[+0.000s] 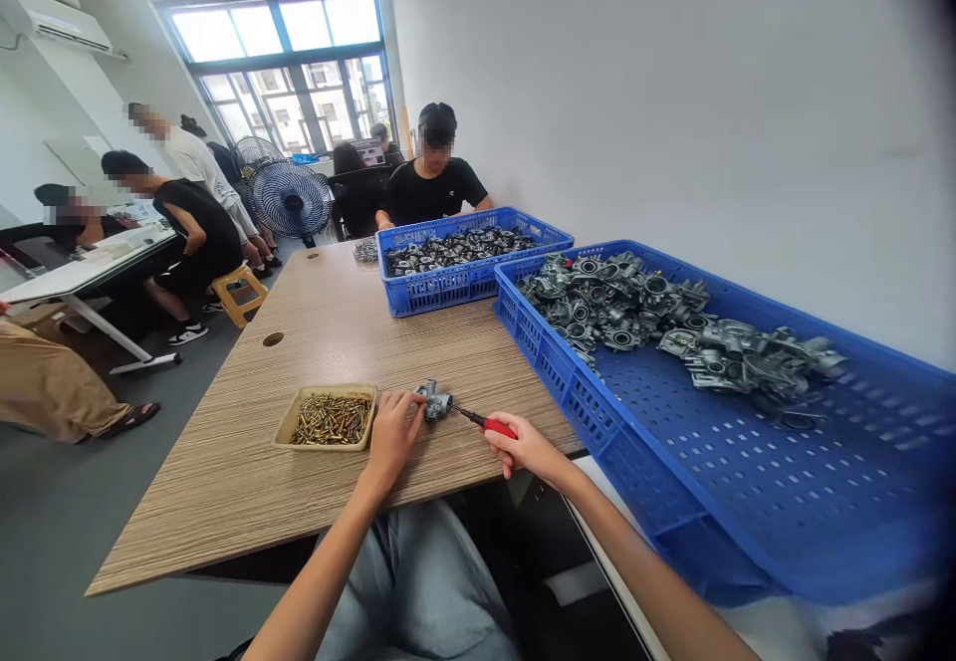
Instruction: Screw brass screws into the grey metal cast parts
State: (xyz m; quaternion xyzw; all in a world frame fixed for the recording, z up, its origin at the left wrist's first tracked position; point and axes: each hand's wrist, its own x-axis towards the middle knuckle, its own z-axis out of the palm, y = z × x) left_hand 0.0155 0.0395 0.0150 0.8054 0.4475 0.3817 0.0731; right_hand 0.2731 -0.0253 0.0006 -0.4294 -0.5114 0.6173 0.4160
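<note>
On the wooden table, my left hand (395, 430) is closed around the left side of a small grey metal carburetor (435, 402), steadying it. My right hand (523, 445) grips a screwdriver (499, 428) by its red handle. Its dark shaft points left, and the tip meets the carburetor's right side; the exact contact is too small to make out. Just left of my left hand stands a shallow cream tray (280, 434) filled with small brass-coloured parts (333, 419).
A large blue crate (634, 432) at right holds a heap of carburetors (612, 298). Behind it, another blue crate (440, 293) holds more metal parts, with a co-worker (437, 178) seated beyond. A fan (290, 198), a yellow stool (240, 293) and several people are at left.
</note>
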